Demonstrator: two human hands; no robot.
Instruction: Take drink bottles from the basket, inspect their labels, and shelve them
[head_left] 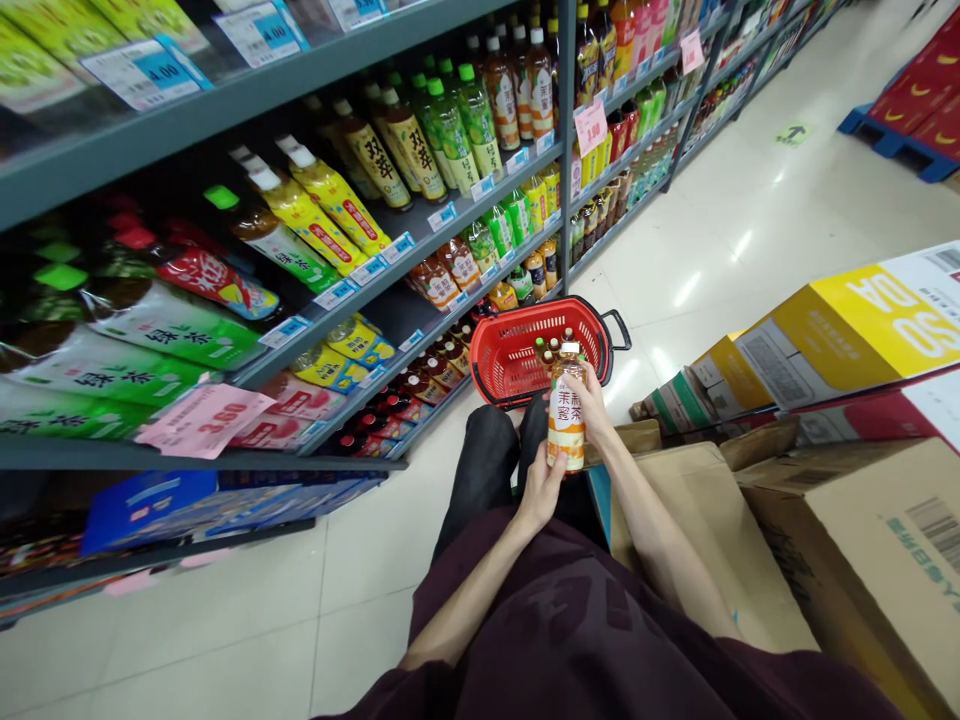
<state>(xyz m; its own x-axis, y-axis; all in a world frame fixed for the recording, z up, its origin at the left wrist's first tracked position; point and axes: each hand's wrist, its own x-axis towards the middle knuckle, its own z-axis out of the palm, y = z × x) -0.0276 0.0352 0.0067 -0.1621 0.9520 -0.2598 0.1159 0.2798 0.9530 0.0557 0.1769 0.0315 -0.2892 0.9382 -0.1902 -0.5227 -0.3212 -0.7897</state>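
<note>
A tea bottle (568, 412) with a white cap and an orange-and-white label is held upright in front of my body. My left hand (543, 488) grips it near the base. The fingers of my right hand (592, 405) wrap round its upper right side. Just beyond it, a red shopping basket (499, 355) with slotted walls and a black handle stands on the floor. Several bottles (551, 347) are inside the basket, partly hidden behind the one I hold.
Shelves (480, 205) of bottled drinks run along the left, with price tags and a pink sign (206, 415). Cardboard boxes (862, 560) and yellow cartons (847, 330) crowd my right side. A blue pallet (892, 150) with red boxes stands farther off on the tiled floor (697, 260).
</note>
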